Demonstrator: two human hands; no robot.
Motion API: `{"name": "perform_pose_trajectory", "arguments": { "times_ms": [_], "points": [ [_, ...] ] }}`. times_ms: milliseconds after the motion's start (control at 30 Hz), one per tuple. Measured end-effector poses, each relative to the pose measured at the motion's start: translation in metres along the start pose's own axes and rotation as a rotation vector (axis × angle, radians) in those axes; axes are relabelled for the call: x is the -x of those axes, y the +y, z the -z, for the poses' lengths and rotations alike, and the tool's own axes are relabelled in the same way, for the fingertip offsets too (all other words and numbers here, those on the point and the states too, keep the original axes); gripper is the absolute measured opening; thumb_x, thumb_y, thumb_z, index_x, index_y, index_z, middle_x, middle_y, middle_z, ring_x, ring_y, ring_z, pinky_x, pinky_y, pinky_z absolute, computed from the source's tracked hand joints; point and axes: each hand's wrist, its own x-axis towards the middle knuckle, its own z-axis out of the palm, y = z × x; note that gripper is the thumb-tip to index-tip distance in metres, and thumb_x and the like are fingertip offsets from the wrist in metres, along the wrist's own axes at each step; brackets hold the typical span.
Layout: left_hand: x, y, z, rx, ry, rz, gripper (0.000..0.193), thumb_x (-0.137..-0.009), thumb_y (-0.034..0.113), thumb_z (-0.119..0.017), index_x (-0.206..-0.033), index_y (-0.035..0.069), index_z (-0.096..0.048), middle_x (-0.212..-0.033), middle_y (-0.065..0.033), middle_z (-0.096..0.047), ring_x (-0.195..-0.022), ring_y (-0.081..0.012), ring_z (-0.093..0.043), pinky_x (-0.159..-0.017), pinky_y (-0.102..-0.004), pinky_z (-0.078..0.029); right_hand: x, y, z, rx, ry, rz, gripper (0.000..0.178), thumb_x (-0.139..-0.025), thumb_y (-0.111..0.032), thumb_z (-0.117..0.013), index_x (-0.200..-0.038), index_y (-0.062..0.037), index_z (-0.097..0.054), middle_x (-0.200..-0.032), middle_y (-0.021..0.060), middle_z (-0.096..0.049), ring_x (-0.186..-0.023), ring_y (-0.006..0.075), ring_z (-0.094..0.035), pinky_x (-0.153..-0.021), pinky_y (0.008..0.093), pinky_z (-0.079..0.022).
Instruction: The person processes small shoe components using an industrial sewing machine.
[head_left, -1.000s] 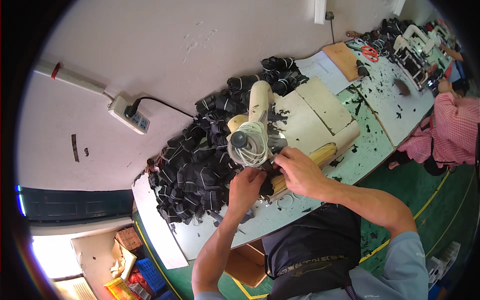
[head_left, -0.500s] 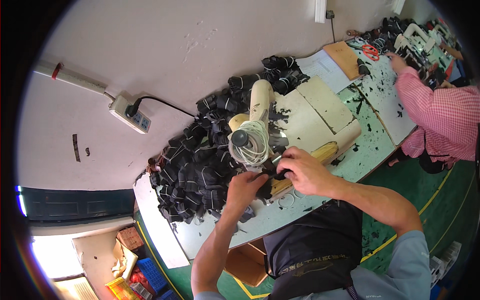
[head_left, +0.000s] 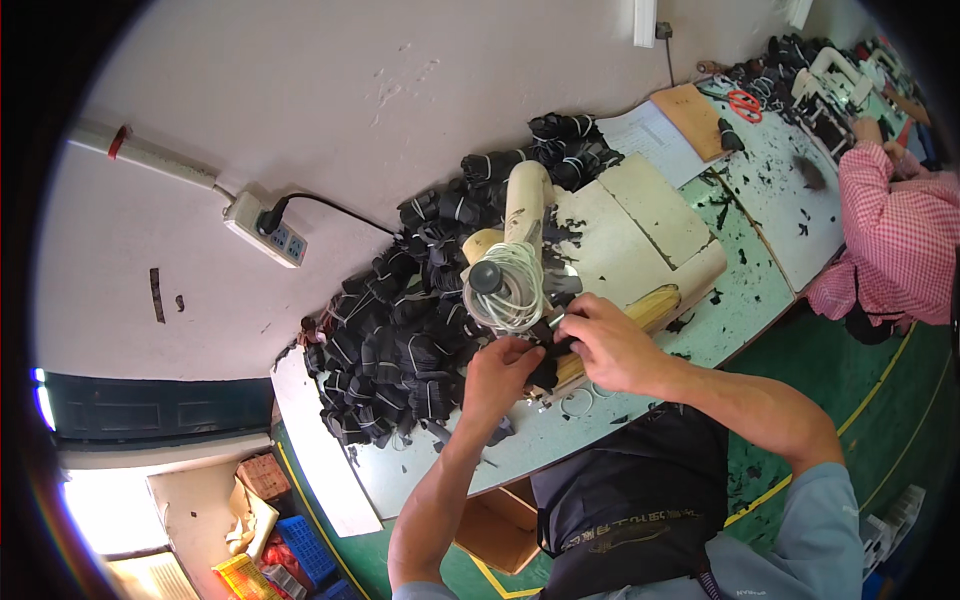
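My left hand (head_left: 503,368) and my right hand (head_left: 600,340) meet at the front of a cream machine (head_left: 521,232), whose round end is wrapped with white cord (head_left: 508,290). Both hands pinch a small black fabric piece (head_left: 548,352) between them, close under the cord. A big heap of black bundled pieces (head_left: 400,345) tied with white bands lies just left of my left hand. The fingertips partly hide what they grip.
The work table (head_left: 700,330) is strewn with black scraps. Cream boards (head_left: 640,215) lie behind the machine. A person in a pink checked shirt (head_left: 895,240) bends over the table at the right. A power strip (head_left: 265,228) hangs on the wall. Crates (head_left: 295,545) stand below left.
My hands stay at the machine's front, with only small finger shifts. The person in pink has leaned in further over the table at the right.
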Motion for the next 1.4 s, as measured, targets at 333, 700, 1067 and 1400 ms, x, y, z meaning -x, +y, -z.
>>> {"name": "perform_pose_trajectory", "arguments": {
  "times_ms": [333, 700, 1067, 1400],
  "points": [
    [0.009, 0.0, 0.003, 0.06, 0.096, -0.061, 0.027, -0.089, 0.015, -0.073, -0.107, -0.005, -0.07, -0.088, -0.0109, -0.076, -0.066, -0.0109, -0.069, -0.058, -0.0257, -0.054, 0.009, 0.006, 0.012, -0.122, -0.049, -0.065, 0.021, -0.081, 0.001, -0.062, -0.101, -0.0026, -0.067, -0.098, 0.0179, -0.061, -0.097, 0.0382, -0.06, -0.083, 0.0467, -0.048],
    [0.018, -0.016, 0.024, 0.251, -0.106, -0.006, 0.025, -0.093, 0.009, -0.069, -0.112, -0.007, -0.067, -0.094, -0.0095, -0.072, -0.079, -0.0108, -0.067, -0.066, -0.0242, -0.056, 0.009, 0.006, 0.015, -0.046, -0.037, -0.101, 0.025, -0.084, 0.001, -0.065, -0.108, -0.0029, -0.064, -0.102, 0.0185, -0.06, -0.104, 0.0364, -0.059, -0.089, 0.0446, -0.048],
    [0.004, -0.017, 0.006, 0.249, -0.091, -0.026, 0.021, -0.09, 0.015, -0.073, -0.097, -0.005, -0.07, -0.074, -0.0035, -0.068, -0.056, -0.0073, -0.059, -0.048, -0.0219, -0.045, 0.0, -0.003, 0.001, 0.023, -0.048, -0.049, 0.027, -0.083, 0.004, -0.061, -0.108, -0.0028, -0.064, -0.106, 0.0162, -0.058, -0.102, 0.0359, -0.058, -0.09, 0.0439, -0.047],
    [0.007, 0.003, 0.007, 0.0, -0.008, 0.093, 0.024, -0.089, 0.019, -0.074, -0.1, -0.002, -0.072, -0.074, -0.0028, -0.069, -0.056, -0.0063, -0.058, -0.048, -0.0226, -0.044, 0.006, 0.008, 0.006, -0.09, -0.036, 0.015, 0.029, -0.08, 0.004, -0.062, -0.108, -0.0027, -0.064, -0.103, 0.019, -0.06, -0.099, 0.0387, -0.058, -0.087, 0.046, -0.047]
  ]
}}
